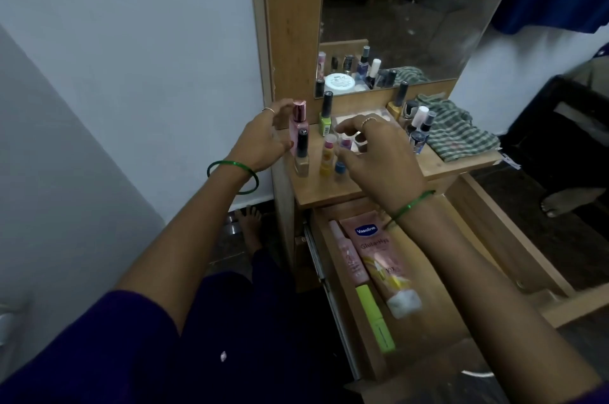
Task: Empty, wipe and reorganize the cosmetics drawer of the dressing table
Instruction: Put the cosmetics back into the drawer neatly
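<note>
Fingers of the left hand (263, 136) spread and loosely curved, just beside the tall pink bottle (298, 122) at the shelf's left edge; contact cannot be told. Right hand (379, 156) hovers over the middle of the shelf (329, 187), fingers spread and slightly bent, index tip near a small pink-capped tube (345, 141); no clear grip on anything. Motion blur on both hands.

Shelf crowded. Left cluster: beige foundation bottle (301, 156) with black cap in front of the pink bottle, yellow tube (328, 156), small blue-based bottle (340, 167), green nail polish (325, 118) further back. A flat palette (351, 118) lies behind the right hand, mostly hidden by it. Right cluster: yellow nail polish (397, 103) and several dark and white-capped bottles (420, 127) packed together, touching a crumpled green striped cloth (458, 130) at the shelf's right end. Mirror (412, 24) above reflects the bottles and a white jar.

Drawer (438, 321) below the shelf pulled open, under the right forearm. Inside, along the left side: a slim pink tube (351, 255), a larger Vaseline tube (382, 262) with white cap beside it, a green pen-like stick (375, 318) nearer the front. Forearm blocks the drawer's right part.

Green bangle (232, 178) on the left wrist, another on the right; rings on both hands. Bare foot (248, 222) on the floor left of the table.
</note>
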